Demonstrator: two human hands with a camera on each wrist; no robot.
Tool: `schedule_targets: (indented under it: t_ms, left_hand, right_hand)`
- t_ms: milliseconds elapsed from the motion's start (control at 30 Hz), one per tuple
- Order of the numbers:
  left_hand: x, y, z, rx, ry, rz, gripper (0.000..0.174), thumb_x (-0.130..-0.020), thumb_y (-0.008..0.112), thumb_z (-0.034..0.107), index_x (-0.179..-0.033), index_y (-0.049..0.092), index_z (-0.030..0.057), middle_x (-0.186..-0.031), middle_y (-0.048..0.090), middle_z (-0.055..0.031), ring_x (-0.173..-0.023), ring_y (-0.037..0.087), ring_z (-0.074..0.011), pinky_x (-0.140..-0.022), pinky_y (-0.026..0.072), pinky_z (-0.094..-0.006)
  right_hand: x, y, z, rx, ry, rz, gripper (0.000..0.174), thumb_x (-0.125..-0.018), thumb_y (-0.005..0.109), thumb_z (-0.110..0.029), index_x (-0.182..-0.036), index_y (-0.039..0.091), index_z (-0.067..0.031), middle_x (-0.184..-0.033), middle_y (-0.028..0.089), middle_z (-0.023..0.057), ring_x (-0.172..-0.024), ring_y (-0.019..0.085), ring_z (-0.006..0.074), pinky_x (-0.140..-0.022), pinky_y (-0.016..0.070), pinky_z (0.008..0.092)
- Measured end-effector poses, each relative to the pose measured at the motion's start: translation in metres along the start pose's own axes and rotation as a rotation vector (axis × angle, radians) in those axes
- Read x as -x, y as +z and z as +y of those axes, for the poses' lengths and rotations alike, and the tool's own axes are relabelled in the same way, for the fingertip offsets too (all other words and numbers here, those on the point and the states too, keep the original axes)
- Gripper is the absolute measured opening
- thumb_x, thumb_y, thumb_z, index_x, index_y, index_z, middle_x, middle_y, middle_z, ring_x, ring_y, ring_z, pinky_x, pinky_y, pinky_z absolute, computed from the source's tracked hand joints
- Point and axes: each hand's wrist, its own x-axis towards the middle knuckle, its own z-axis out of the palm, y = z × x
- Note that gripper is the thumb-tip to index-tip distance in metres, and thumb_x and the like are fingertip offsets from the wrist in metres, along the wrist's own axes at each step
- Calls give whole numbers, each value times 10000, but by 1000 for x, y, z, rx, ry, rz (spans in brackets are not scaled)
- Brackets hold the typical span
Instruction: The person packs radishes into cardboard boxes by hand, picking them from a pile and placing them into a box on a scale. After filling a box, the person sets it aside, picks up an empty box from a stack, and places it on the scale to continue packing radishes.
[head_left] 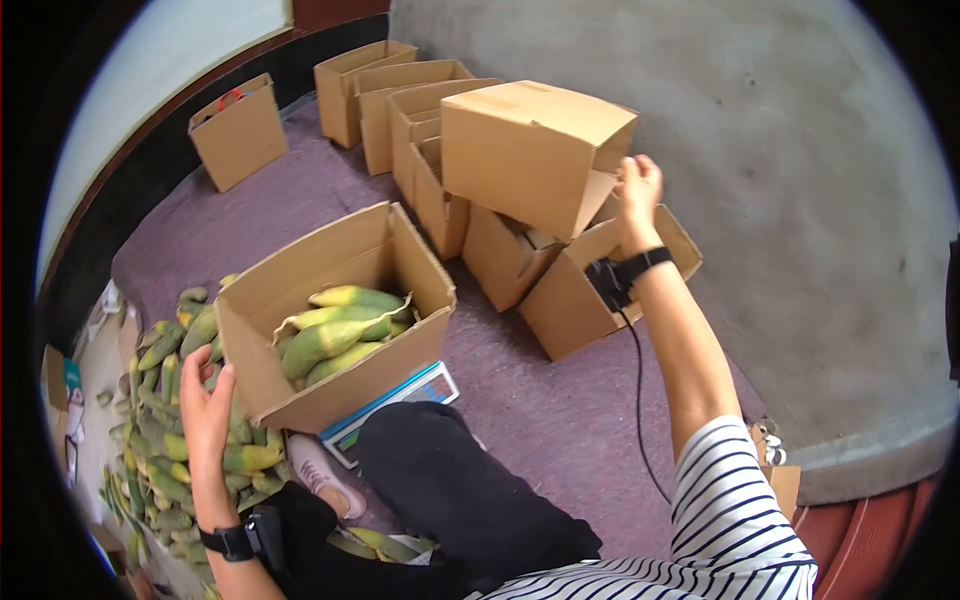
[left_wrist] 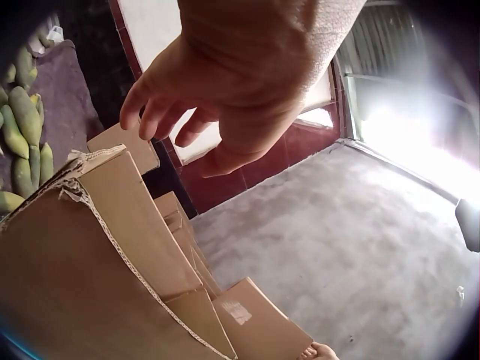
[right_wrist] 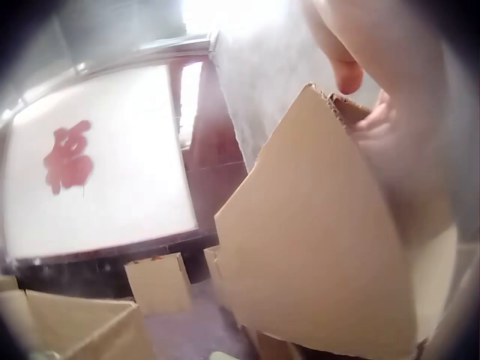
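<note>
Left hand [head_left: 207,412]: fingers loose, gripping nothing, beside the filled carton [head_left: 320,258].
Filled carton: I see green-yellow vegetables [head_left: 340,336] heaped inside, more piled to the left.
Right hand [head_left: 638,197]: pinches edge of the tilted carton [head_left: 515,150].
Tilted carton: on my feed, over lower boxes [head_left: 490,255].
Open cartons [head_left: 376,135]: lined up behind.

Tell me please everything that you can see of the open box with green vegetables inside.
The box is plain brown and looks like cardboard, with four walls. In the left wrist view, its rim looks ragged at one corner. It stands upright with its top open, and several green and yellowish vegetables lie inside. It seems to rest on a scale, which shows beyond its near wall. The left hand is beside it; any contact is unclear.
</note>
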Motion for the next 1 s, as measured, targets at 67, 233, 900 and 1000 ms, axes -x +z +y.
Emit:
schedule_targets:
  t_ms: [67,233,900,1000]
  left_hand:
    - [0,2,-4,-92,2,59,429,-831,625,176,-1193,502,-20,-1119,560,-168,-1054,530,-273,-924,414,-367]
    - [-9,10,-28,-314,-102,32,484,-799,657,300,-1079,530,-74,-1025,586,-229,-939,576,-329,-835,449,-398]
    - [-14,32,-28,-66,-372,-298,249,-777,526,152,-862,648,-47,-667,637,-153,-479,604,-229,-470,470,-348]
    - [-17,31,-18,-146,-310,-324,250,-758,524,153,-857,647,-41,-702,641,-191,-582,637,-273,-575,485,-393]
  right_hand:
    - [31,1,-12,88,-336,-6,249,-913,553,-170,-1093,542,0,-994,617,74,-907,576,140,-799,472,269]
    - [127,23,-46,302,-126,-804,261,-905,579,-249,-993,607,-5,-872,636,75,-833,588,134,-735,477,277]
    - [172,116,9,899,-55,-1332,431,-815,576,-395,-1002,663,-16,-931,666,205,-913,638,324,-819,478,383]
    - [178,86,-2,928,20,-1303,426,-800,568,-409,-996,664,-42,-939,664,194,-919,630,334,-834,478,405]
